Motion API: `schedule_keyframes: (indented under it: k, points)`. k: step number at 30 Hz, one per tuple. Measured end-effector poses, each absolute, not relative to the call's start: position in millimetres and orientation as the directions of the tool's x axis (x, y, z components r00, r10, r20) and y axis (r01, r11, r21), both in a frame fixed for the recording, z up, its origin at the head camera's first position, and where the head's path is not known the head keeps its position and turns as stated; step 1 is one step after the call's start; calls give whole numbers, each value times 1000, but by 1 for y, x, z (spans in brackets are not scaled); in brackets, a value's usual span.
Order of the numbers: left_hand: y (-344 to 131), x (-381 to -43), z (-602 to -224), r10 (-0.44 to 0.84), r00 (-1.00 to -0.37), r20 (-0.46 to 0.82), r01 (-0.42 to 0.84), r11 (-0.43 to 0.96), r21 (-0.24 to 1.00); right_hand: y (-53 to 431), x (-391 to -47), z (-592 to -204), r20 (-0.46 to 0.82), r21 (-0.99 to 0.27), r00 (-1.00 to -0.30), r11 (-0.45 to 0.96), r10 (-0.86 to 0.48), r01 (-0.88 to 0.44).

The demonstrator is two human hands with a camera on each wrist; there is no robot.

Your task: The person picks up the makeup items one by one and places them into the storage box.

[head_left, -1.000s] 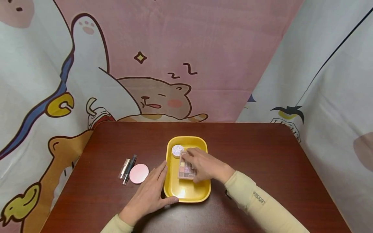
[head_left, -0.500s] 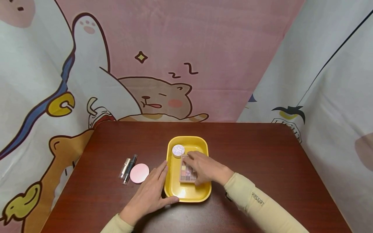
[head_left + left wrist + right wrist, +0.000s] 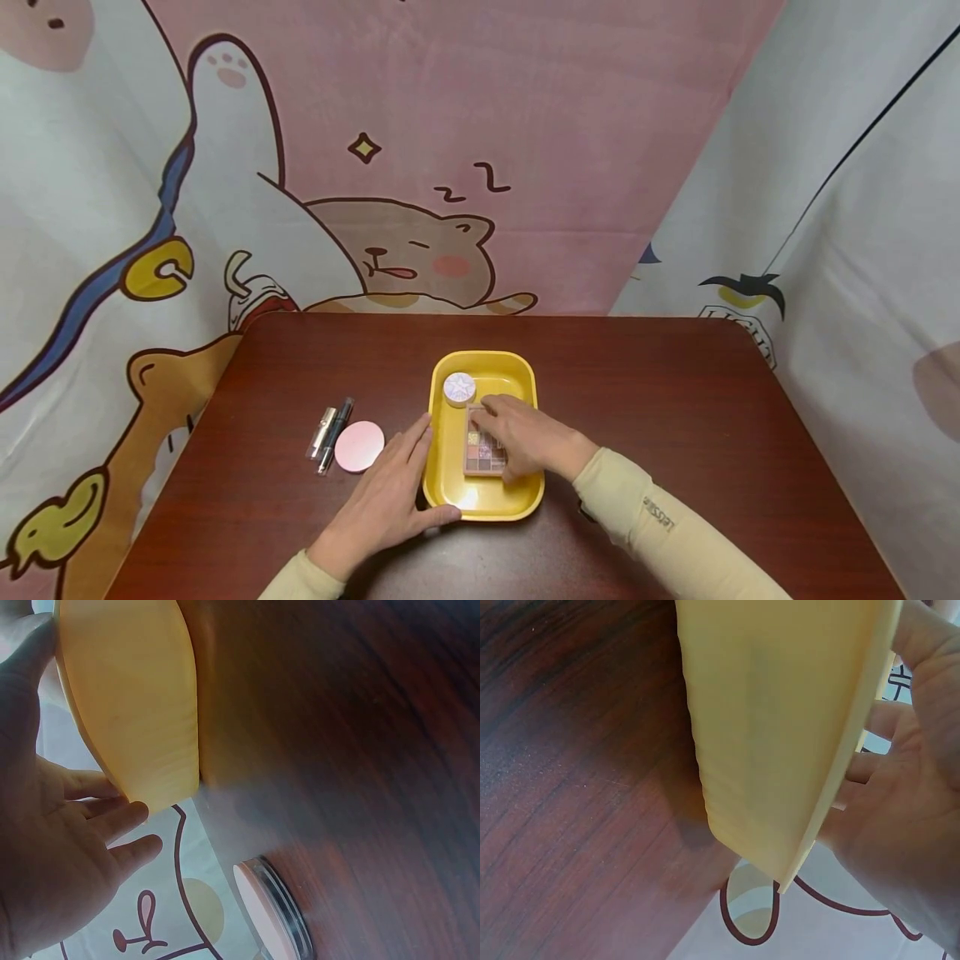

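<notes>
A yellow tray (image 3: 450, 496) stands on the table. My right hand (image 3: 536, 437) reaches over its right side and grips an eyeshadow palette (image 3: 480, 454) low in the tray, thumb at the near end and fingers over the far part. The hand covers the palette's right side. Behind the palette sits a small round lilac case (image 3: 459, 388) with a star on its lid. Along the tray's left rim lies my left hand (image 3: 382, 496), fingers straight and thumb at the near corner. In the right wrist view, the tray's wall (image 3: 780, 712) hides the palette.
Left of the tray, a round pink compact (image 3: 359, 447) lies close to my left hand. Beside it are a dark slim tube (image 3: 335, 437) and a shorter clear-and-gold tube (image 3: 321, 433). The brown wooden table (image 3: 652, 383) ends at a cartoon-printed cloth (image 3: 570, 167).
My right hand has brought the palette toward the near end of the tray and lower, widening the gap to the round case. My left hand stays at the rim.
</notes>
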State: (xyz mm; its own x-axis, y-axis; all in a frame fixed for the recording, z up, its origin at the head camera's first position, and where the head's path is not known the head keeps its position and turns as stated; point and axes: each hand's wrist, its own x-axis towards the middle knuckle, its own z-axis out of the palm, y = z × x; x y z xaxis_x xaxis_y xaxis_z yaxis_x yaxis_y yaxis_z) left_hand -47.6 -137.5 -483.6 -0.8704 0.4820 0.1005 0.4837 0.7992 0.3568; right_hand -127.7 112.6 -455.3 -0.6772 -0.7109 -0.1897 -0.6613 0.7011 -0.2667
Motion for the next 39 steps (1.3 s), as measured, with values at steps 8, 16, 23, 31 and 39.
schedule_keyframes:
  k: [8,16,23,31,39]
  points:
    - [-137,-47,-483,476,-874,97,477,801,362,111,-129,-459,-212,-253,-684,715,-698,-652]
    - [-137,-46,-483,473,-876,93,472,803,364,110,-128,-461,-220,-254,-692,725,-688,-640]
    - [-136,-46,-483,468,-878,96,467,801,375,108,-130,-464,-230,-245,-698,734,-678,-633]
    - [-136,-47,-483,469,-877,101,470,797,380,107,-131,-465,-224,-237,-702,737,-676,-633]
    - [-137,-47,-483,472,-875,104,474,794,381,106,-131,-465,-232,-224,-709,746,-666,-627]
